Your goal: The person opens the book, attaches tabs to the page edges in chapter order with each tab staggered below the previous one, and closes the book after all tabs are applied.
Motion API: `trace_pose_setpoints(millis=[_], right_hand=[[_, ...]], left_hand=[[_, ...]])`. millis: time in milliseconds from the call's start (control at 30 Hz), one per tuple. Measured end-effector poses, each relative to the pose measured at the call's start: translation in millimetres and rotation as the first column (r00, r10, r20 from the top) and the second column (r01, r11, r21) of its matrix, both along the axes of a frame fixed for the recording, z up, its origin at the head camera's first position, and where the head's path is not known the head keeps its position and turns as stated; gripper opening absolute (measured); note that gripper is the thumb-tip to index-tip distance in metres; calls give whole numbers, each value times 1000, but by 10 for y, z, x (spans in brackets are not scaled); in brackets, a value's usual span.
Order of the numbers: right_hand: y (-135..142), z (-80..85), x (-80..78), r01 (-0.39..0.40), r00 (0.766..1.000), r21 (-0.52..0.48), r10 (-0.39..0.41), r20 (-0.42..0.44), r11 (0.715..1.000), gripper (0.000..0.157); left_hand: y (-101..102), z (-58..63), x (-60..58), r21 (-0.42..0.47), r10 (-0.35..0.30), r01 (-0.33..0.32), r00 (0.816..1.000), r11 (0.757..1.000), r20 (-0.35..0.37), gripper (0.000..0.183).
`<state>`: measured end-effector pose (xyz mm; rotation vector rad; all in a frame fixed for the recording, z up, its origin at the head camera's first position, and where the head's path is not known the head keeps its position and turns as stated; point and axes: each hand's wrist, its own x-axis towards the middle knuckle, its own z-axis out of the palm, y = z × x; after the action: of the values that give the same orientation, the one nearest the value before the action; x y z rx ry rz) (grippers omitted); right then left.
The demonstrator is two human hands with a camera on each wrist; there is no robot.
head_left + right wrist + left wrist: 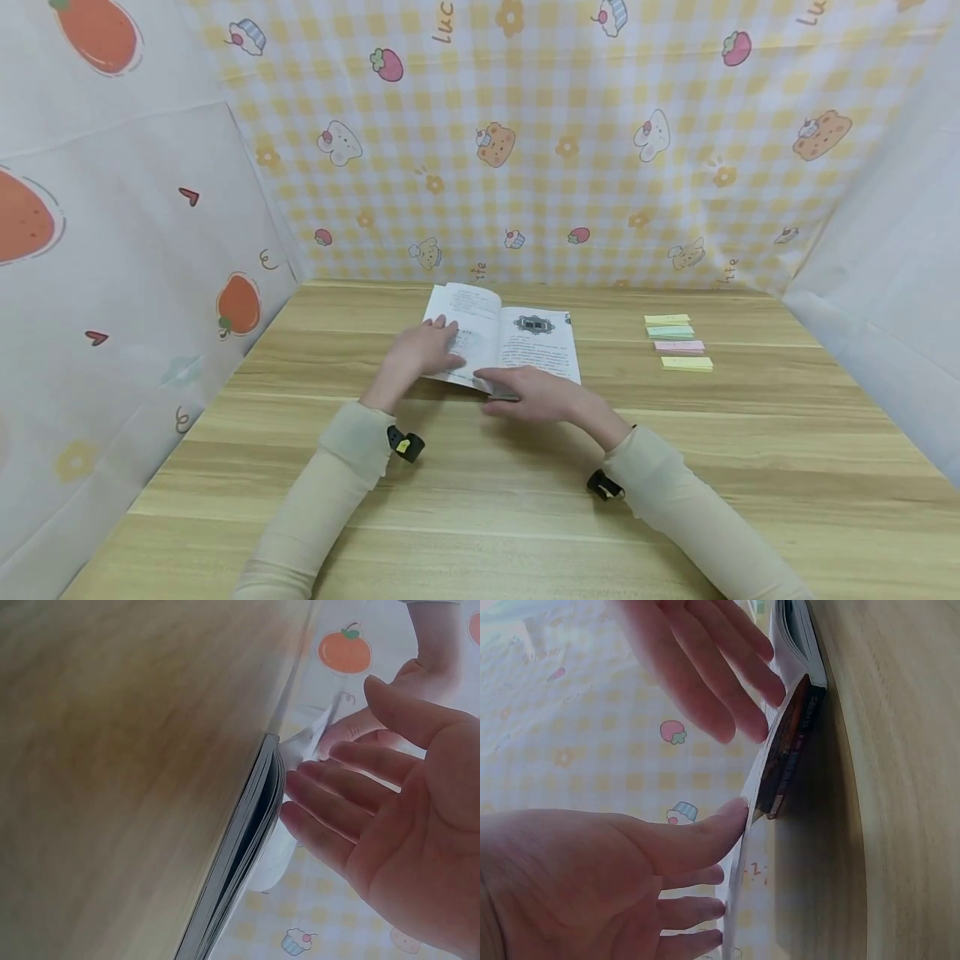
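Observation:
An open book with printed pages lies on the wooden table. My left hand rests with fingers spread on its left page. In the left wrist view, the thumb of that left hand touches the page edge, and the cover's left side is raised off the table. My right hand is over the near edge of the book by the spine, fingers extended. The right wrist view has the right hand palm side on, fingertips against or close to the pages; contact is hard to tell.
Right of the book, several sticky-note strips lie in a column: yellow, green, pink and another yellow. A checked curtain hangs behind the table, and a white sheet borders its left side.

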<state>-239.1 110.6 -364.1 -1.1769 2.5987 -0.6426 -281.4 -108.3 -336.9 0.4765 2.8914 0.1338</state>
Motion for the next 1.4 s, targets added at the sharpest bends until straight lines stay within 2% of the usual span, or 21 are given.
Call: trace_pose_setpoints(millis=[300, 600, 800, 1067, 1400], right_hand=[[14, 16, -13, -33, 999, 12, 33, 1, 999, 56], [30, 25, -31, -47, 999, 39, 48, -6, 998, 53], [50, 12, -44, -57, 998, 40, 58, -20, 998, 52], [65, 4, -50, -49, 999, 43, 50, -14, 998, 47], [72, -8, -61, -61, 998, 32, 62, -20, 998, 45]], left_hand=[[-73, -17, -26, 49, 49, -56, 989, 997, 140, 78], [-97, -49, -49, -17, 36, -34, 980, 999, 195, 79], [-119, -76, -49, -11, 42, -41, 971, 999, 237, 81], [-123, -135, -69, -36, 62, -54, 966, 998, 252, 84], [-91, -192, -82, -67, 85, -71, 969, 995, 231, 87]])
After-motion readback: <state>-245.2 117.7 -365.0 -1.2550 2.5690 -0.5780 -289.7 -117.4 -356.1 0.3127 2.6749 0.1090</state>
